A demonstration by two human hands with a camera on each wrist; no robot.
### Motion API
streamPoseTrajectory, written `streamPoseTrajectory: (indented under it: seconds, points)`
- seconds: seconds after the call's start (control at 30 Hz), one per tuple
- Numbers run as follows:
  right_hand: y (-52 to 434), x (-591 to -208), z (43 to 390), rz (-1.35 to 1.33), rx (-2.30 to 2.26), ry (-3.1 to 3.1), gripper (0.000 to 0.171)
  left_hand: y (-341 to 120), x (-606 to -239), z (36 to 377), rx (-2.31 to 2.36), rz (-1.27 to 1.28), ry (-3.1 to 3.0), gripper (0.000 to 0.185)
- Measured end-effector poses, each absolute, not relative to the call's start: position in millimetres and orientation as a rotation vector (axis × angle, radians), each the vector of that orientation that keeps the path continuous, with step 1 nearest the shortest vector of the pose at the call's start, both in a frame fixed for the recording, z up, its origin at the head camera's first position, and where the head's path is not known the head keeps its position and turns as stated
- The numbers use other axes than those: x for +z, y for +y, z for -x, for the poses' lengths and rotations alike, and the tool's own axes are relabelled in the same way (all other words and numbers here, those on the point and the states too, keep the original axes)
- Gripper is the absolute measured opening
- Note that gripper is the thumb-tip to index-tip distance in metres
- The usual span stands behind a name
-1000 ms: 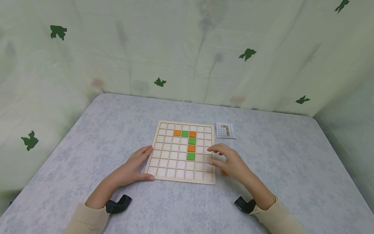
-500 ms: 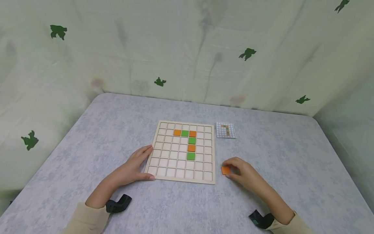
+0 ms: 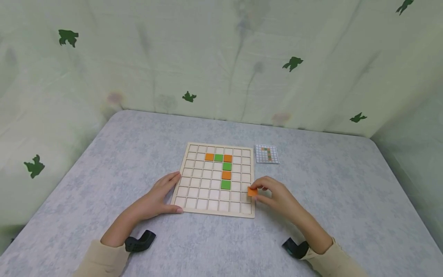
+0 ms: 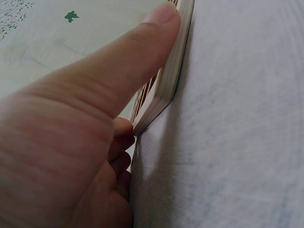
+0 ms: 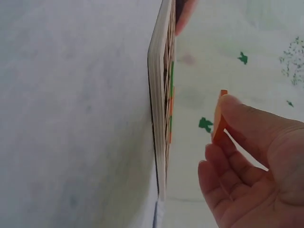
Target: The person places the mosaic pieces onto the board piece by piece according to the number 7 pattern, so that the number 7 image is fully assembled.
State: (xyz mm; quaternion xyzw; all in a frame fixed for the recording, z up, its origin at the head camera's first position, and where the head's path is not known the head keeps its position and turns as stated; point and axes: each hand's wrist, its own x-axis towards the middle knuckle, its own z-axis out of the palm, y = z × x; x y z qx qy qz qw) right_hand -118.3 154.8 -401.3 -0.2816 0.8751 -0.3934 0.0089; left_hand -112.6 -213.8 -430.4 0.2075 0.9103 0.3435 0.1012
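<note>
A pale wooden grid board (image 3: 199, 202) lies on the grey table, with orange and green square tiles (image 3: 226, 175) set in a hooked line. My left hand (image 3: 160, 196) holds the board's near left corner, thumb along its front edge (image 4: 164, 90). My right hand (image 3: 273, 194) pinches an orange tile (image 3: 252, 191) between thumb and fingers, just above the board's right edge. The right wrist view shows that tile (image 5: 218, 116) held clear of the board (image 5: 159, 118).
A small printed pattern card (image 3: 267, 154) lies beside the board's far right corner. The grey table (image 3: 346, 192) ends at a pale green cloth backdrop with dark green shapes behind and at the sides.
My right hand moved off the board to the table at its right, picked up the orange tile there, and carried it left to the board's right edge. The left hand stayed put.
</note>
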Motion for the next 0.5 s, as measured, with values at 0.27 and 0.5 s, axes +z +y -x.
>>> streamPoseTrajectory:
  seconds: [0.27, 0.5]
  points:
    - [114.9, -400.5, 131.8, 1.010, -1.281, 2.613, 0.019, -213.9, -429.5, 112.2, 1.025, -0.621, 2.685, 0.107]
    - [95.8, -412.7, 132.3, 0.929, -1.212, 2.583, 0.017, -213.5, -428.4, 111.6, 1.023, -0.612, 2.688, 0.107]
